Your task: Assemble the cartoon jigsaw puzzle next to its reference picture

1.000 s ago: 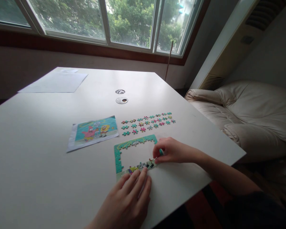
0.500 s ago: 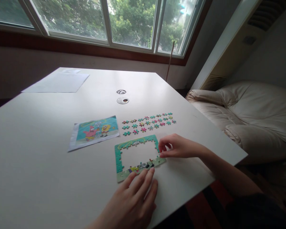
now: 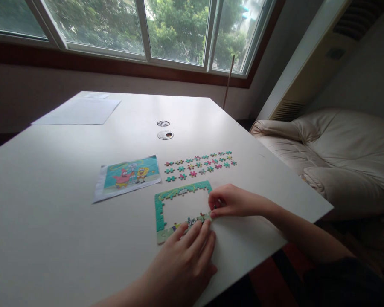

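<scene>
The jigsaw border (image 3: 159,215) lies on the white table (image 3: 67,221), long axis left-to-right, right end angled away. The left hand (image 3: 187,258) rests flattened on its near edge; the right hand (image 3: 228,201) curls at its right edge, grip unclear.

The head camera looks down over the hands (image 3: 187,256) and across the table (image 3: 64,204) to the window (image 3: 179,34).

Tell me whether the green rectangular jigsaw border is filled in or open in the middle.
Open in the middle: white tabletop shows inside the green rectangular jigsaw border.
</scene>
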A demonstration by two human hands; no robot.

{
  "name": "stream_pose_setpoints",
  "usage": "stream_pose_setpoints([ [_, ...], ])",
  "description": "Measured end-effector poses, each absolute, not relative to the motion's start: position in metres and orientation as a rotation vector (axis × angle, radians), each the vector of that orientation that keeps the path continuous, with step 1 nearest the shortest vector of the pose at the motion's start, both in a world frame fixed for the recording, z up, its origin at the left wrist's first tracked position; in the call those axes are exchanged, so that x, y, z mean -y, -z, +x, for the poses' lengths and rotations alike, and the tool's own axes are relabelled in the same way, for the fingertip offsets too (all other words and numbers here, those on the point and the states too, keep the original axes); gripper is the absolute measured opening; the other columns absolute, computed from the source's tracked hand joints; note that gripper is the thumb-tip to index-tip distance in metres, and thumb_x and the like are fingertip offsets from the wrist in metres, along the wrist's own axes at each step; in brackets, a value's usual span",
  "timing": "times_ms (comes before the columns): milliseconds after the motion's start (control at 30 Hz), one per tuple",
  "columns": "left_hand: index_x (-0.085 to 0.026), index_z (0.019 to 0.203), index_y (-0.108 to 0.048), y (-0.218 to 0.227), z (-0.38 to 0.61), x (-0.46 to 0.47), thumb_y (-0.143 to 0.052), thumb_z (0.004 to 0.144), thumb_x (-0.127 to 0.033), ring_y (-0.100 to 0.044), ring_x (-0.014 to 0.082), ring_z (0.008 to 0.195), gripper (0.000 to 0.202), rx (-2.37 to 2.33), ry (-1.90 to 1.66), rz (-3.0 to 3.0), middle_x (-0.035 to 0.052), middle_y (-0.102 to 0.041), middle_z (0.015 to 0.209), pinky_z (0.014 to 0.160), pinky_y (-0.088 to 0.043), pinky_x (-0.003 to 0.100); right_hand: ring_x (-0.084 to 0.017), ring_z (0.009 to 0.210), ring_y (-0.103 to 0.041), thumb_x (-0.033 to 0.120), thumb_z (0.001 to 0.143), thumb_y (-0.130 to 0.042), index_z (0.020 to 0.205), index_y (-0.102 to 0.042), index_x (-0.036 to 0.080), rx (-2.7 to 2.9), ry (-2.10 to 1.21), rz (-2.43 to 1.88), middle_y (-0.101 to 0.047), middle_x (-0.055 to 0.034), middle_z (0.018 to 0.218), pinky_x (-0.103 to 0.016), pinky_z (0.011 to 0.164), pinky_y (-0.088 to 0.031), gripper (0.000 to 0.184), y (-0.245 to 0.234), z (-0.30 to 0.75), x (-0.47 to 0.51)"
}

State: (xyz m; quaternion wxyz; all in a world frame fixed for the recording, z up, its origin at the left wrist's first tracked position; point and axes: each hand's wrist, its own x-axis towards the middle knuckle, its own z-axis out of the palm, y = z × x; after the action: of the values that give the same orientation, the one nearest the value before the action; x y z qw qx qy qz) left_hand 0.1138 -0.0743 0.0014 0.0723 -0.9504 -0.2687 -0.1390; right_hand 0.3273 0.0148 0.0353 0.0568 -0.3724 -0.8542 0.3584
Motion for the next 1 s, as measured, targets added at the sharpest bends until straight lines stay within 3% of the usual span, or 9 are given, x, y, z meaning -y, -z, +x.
stream_pose_setpoints([
  [600,-0.016,0.12,-0.054,-0.004,0.112,0.075,-0.04,0.094,-0.039,-0.053,0.0265,0.112,0.037,0.851,0.383,-2.918,0.0102,-0.057,0.128,0.091,-0.04,0.043,-0.009,0.061,-0.05,0.026,0.077,-0.065,0.084,-0.064,0.016,2.576,-1.117,-1.103,-0.058,0.0025,0.068,-0.019,0.057,-0.038,0.011,-0.037,0.329,-0.017],
  [733,-0.019,0.121,-0.054,-0.014,0.1,0.067,-0.042,0.094,-0.039,-0.056,0.0256,0.109,0.036,0.863,0.383,-2.897,0.0081,-0.058,0.127,0.089,-0.042,0.041,-0.011,0.072,-0.051,0.03,0.079,-0.065,0.09,-0.062,0.017,2.581,-1.002,-1.022,-0.062,-0.0017,0.084,-0.022,0.065,-0.042,0.018,-0.045,0.341,-0.024],
  [867,-0.021,0.125,-0.051,-0.019,0.067,0.05,-0.045,0.093,-0.03,-0.055,0.0265,0.11,0.034,1.11,0.416,-2.795,0.0078,-0.057,0.127,0.09,-0.043,0.043,-0.018,0.098,-0.053,0.037,0.078,-0.066,0.11,-0.058,0.017,2.605,-0.912,-1.064,-0.058,-0.0088,0.112,-0.028,0.083,-0.044,0.038,-0.048,0.352,-0.028],
  [1000,-0.02,0.13,-0.046,-0.013,0.027,0.031,-0.049,0.09,-0.043,-0.052,0.0278,0.114,0.046,1.291,0.382,-2.742,0.0102,-0.053,0.13,0.091,-0.044,0.042,-0.025,0.125,-0.038,0.048,0.075,-0.066,0.129,-0.049,0.019,2.682,-0.879,-1.113,-0.046,-0.0111,0.135,-0.038,0.106,-0.031,0.064,-0.045,0.355,-0.029],
])
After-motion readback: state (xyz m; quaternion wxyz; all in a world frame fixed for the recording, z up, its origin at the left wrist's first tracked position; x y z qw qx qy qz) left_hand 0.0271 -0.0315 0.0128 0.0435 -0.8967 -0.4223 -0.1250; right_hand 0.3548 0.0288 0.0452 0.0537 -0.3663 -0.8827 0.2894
